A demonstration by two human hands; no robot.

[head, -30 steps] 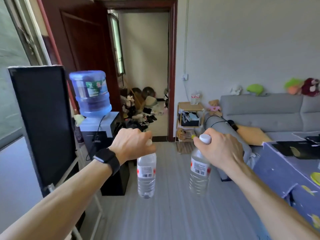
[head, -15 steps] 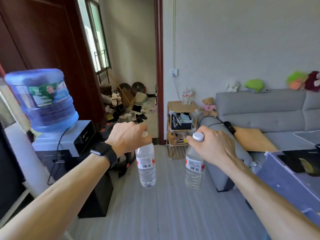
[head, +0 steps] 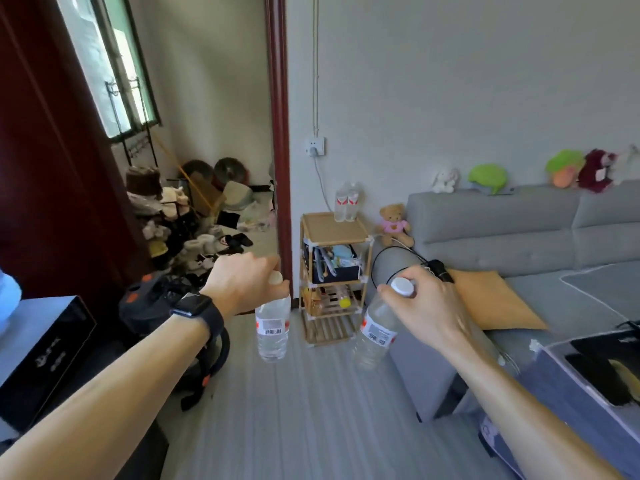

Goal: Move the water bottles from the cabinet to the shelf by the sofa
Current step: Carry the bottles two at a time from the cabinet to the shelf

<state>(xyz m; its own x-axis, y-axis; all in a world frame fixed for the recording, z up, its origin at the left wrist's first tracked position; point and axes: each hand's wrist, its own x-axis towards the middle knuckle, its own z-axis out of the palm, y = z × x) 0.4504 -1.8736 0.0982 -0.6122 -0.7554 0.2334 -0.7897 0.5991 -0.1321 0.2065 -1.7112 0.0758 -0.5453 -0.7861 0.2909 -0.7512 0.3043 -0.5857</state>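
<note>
A person's left hand (head: 242,282), a dark watch (head: 195,308) on its wrist, curls over the neck of one clear water bottle (head: 272,329), which hangs upright above the grey floor (head: 294,410). The right hand (head: 427,308) grips a second water bottle (head: 375,332) just below its white cap, and this one tilts with its base swung to the left. Both grips are unchanged from half a second ago, though the second bottle now leans more.

Straight ahead, between the two carried bottles, stands the wooden shelf (head: 332,228), closer and larger in view than before. Two more bottles (head: 346,202) stand upright side by side at the back of its top board, and its lower tiers hold small clutter. The shelf stands just beside the arm of the grey sofa (head: 519,230), where a teddy bear (head: 394,223) sits and an orange cushion (head: 495,301) lies on the seat.

At the left edge, the blue water jug (head: 7,299) has slid almost out of view, leaving the black dispenser top (head: 38,341) and a black backpack (head: 156,306) on the floor behind the left wrist.
</note>
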